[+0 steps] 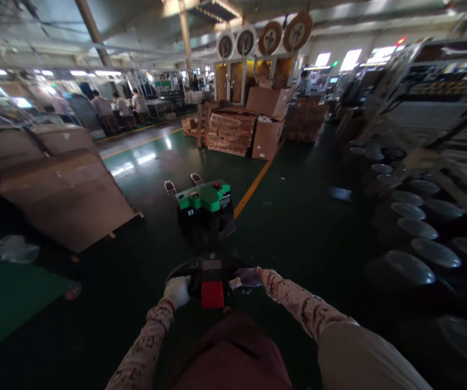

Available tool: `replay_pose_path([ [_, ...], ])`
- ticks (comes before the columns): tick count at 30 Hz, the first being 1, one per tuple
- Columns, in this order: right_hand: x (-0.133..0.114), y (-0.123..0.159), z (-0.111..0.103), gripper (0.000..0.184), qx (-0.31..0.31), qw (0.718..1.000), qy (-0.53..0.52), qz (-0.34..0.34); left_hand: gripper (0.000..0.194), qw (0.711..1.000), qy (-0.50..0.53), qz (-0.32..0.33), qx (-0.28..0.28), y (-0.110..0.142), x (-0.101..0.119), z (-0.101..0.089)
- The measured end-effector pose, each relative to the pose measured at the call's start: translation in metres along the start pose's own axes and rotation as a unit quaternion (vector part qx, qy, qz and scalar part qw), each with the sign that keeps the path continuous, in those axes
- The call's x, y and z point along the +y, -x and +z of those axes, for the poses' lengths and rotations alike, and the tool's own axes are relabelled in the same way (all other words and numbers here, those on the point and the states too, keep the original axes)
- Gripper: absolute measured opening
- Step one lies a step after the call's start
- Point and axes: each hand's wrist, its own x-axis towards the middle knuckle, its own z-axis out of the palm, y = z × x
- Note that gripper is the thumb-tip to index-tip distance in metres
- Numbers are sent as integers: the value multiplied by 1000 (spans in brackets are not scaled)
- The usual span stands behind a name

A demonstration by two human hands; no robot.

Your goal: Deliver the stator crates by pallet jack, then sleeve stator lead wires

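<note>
My left hand (177,290), in a white glove, is wrapped round the left grip of a black tiller handle (212,281) with a red panel in its middle. My right hand (246,278), also gloved, is closed on the right grip. The handle leads down to a green electric pallet truck (204,201) standing on the dark green floor ahead of me, its two forks pointing away. Both my sleeves are patterned.
Large flat cardboard sheets (60,187) lean at the left. Rows of dark drums with shiny lids (415,227) line the right. Stacked cartons on a pallet (233,132) stand ahead beyond a yellow floor line (251,189). Seated people work at far left.
</note>
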Motion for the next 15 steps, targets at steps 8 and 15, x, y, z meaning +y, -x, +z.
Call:
replay_pose_path([
  [8, 19, 49, 114, 37, -24, 1000, -5, -6, 39, 999, 9, 31, -28, 105, -12, 39],
  [15, 38, 104, 214, 46, -49, 997, -21, -57, 42, 997, 15, 69, 17, 215, -43, 86],
])
